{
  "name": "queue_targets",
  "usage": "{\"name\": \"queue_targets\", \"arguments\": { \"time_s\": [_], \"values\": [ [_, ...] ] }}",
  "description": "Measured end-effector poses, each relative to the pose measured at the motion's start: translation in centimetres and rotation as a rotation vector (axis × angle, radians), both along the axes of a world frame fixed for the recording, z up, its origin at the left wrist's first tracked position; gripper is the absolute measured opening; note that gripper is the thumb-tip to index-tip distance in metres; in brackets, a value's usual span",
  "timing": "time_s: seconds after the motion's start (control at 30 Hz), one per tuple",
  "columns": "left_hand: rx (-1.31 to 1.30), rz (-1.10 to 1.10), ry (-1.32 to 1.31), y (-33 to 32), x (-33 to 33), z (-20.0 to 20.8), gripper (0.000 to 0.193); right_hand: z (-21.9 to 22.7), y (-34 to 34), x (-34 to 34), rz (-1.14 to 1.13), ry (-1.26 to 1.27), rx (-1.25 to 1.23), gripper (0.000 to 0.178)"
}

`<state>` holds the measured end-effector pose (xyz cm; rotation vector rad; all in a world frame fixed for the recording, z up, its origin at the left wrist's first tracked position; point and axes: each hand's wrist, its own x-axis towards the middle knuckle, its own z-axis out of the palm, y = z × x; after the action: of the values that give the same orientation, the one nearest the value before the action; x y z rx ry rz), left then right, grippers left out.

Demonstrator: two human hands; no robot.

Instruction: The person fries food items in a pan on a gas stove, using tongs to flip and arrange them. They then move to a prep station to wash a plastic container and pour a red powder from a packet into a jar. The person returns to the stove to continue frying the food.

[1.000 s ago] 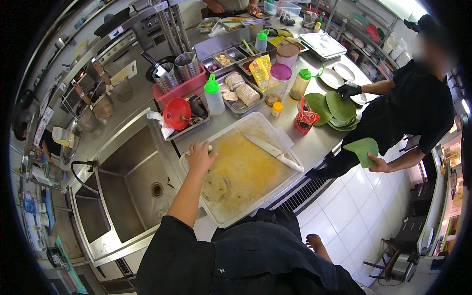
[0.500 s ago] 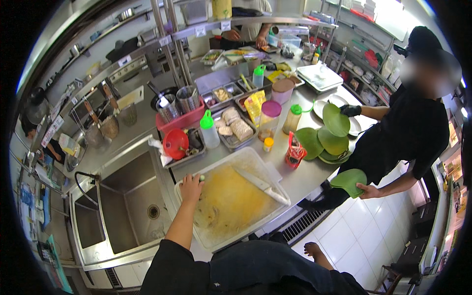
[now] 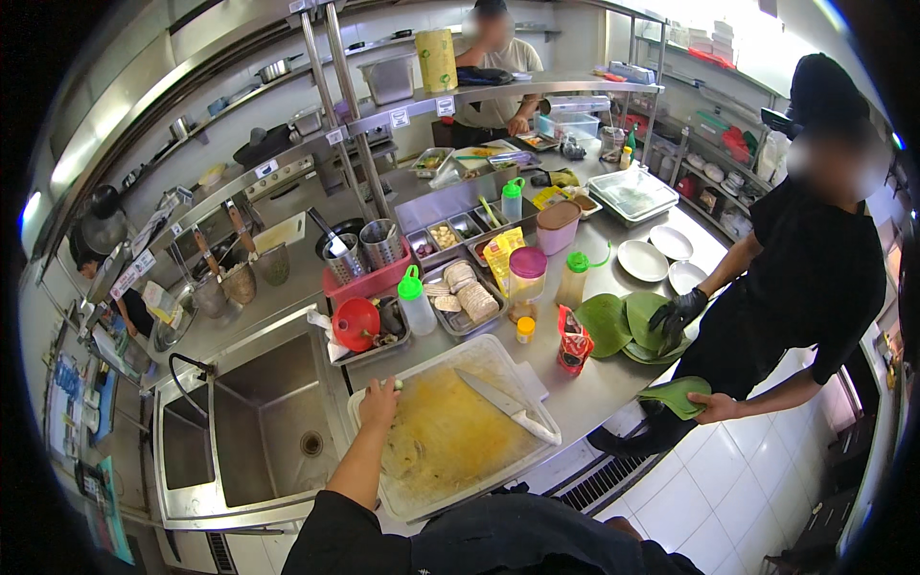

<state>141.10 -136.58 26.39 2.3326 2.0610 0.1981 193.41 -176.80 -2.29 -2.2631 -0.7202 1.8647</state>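
My left hand [image 3: 379, 404] rests at the far left corner of the worn white cutting board [image 3: 450, 412], fingers bent. A small green piece [image 3: 398, 384] shows at its fingertips; its kind is too small to tell. On the board's right side lies a large knife [image 3: 494, 398], its white handle toward the right edge, apart from my hand. Only a bit of my right hand [image 3: 623, 525] shows past my dark apron at the bottom, its fingers hidden.
Left of the board is a steel sink [image 3: 259, 422]. Behind stand a squeeze bottle [image 3: 414, 302], a tray of pale meat pieces [image 3: 465, 292] and a red packet [image 3: 573, 340]. At right, a gloved co-worker [image 3: 815, 259] handles green leaf rounds [image 3: 604, 324] near white plates [image 3: 642, 261].
My view has tilted up, and my right hand has dropped mostly from sight. The co-worker's gloved hand has lowered a leaf onto the others. My left hand stays at the board's corner.
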Motion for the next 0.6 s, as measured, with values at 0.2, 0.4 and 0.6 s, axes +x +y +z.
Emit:
{"name": "queue_targets", "arguments": {
  "time_s": [0.2,0.4,0.6],
  "values": [
    [-0.009,-0.051,0.103,-0.8,0.6,-0.8,0.039,0.2,1.8,0.0,-0.027,0.005,0.017,0.025],
    [-0.005,-0.057,0.134,-1.8,1.5,0.3,0.04,0.1,3.3,-0.4,-0.048,0.017,0.041,0.025],
    [-0.009,-0.063,-0.021,-1.9,0.7,0.4,0.038,0.2,4.0,0.1,-0.073,0.015,0.069,0.024]
  ]
}}
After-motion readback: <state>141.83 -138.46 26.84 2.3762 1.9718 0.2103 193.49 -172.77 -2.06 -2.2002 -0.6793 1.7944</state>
